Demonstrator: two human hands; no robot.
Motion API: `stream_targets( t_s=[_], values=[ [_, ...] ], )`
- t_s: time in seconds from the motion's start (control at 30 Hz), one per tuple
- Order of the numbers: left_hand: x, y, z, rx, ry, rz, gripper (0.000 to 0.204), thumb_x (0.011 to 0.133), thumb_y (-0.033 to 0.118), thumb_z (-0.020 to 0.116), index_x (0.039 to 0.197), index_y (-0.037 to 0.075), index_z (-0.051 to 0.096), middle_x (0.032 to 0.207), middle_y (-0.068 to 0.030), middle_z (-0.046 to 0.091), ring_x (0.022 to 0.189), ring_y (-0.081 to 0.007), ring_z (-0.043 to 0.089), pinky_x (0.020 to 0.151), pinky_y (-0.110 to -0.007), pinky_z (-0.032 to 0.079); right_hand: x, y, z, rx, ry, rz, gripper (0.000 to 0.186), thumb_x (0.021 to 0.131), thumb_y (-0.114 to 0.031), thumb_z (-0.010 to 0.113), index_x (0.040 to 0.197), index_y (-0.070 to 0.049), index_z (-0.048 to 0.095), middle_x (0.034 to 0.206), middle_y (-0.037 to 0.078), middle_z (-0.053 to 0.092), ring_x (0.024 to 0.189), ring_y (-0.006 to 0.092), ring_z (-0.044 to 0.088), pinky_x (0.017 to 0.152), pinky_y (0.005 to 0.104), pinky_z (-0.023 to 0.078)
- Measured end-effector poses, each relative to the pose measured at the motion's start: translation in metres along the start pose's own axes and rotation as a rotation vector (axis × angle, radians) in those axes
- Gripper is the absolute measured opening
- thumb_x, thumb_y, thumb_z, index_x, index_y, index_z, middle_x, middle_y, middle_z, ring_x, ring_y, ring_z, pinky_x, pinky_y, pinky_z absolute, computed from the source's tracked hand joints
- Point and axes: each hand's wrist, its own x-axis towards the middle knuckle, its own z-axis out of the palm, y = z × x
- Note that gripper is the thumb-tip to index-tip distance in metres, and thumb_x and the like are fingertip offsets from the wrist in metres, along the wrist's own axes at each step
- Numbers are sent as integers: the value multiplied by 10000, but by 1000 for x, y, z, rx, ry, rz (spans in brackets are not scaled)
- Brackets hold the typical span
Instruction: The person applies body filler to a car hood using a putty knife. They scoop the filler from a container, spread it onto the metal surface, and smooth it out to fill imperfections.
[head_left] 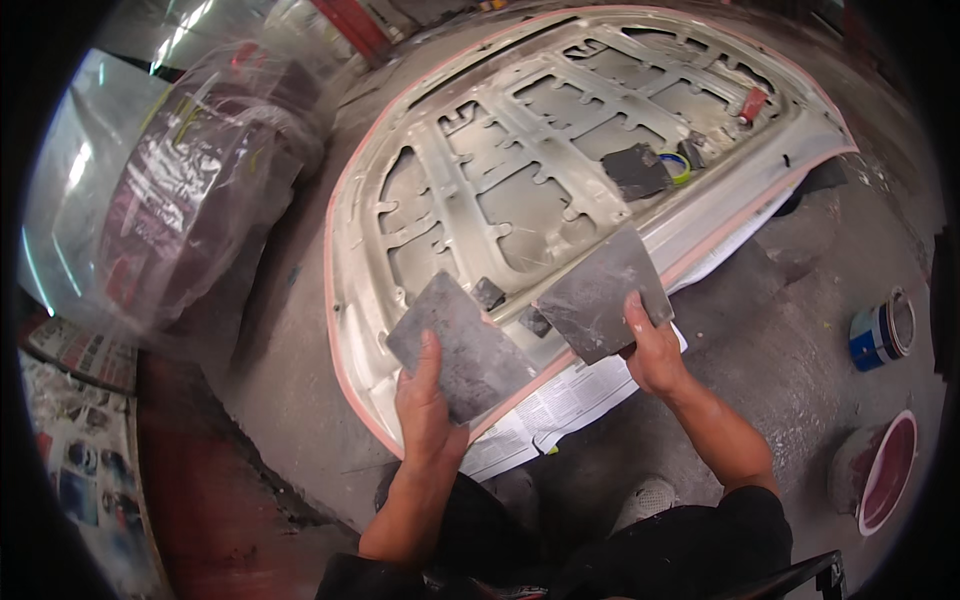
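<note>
Mind the car hood (545,155), mostly ahead of the grip; hold left grey sheet (465,352) and right grey sheet (602,298) flat, probably safest against corner gouges; pinched by near edges, thumbs on top, in half-closed left hand (424,403) and right hand (655,353).

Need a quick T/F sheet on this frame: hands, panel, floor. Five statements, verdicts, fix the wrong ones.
1. The left hand holds a grey sheet. True.
2. The right hand is empty. False: the right hand holds a second grey sheet.
3. A blue can is on the floor to the right of the panel. True.
4. The yellow-green ring lies on the floor. False: the yellow-green ring lies on the panel.
5. Printed paper shows along the panel's near edge. True.
</note>
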Motion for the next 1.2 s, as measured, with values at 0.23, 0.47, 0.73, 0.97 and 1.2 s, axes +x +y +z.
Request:
stream_targets(
  t_s=[0.23,0.47,0.73,0.97,1.2],
  values=[
    [2,-11,-17,195,-36,90,323,905,113,678,1188,-1,573,1095,-75,652,956,-155,630,863,-295,505,-21,12,47,-459,-135,-255,297,967,-104,544,1246,-3,528,1024,22,595,915,72,512,795,249,444],
    [-6,-3,-14,312,-212,205,264,912,83,668,1162,8,626,1118,-70,654,985,-134,612,881,-277,486,-24,-3,36,-754,-581,306,345,930,-125,560,1260,-25,562,952,86,658,820,149,600,746,317,479],
    [1,16,-19,110,-60,392,353,998,196,536,1296,17,471,1201,-116,597,1037,-219,624,897,-367,517,-13,-13,44,-1104,-189,-412,362,838,1,532,1194,59,559,1091,214,593,918,389,603,813,414,499],
    [-4,-3,-10,317,-47,625,370,1042,264,432,1273,-17,500,1207,-116,596,1086,-189,581,954,-323,448,-27,29,55,-1369,-482,-995,459,748,-91,612,1205,-111,645,1238,69,578,1115,299,495,913,462,443],
    [-17,-14,-18,514,-81,565,365,1049,238,409,1248,-42,531,1099,-68,611,995,-120,552,872,-265,435,-33,52,53,-1343,-452,-966,473,738,-87,629,1211,-94,641,1271,46,570,1125,297,478,929,458,404]
  ],
)
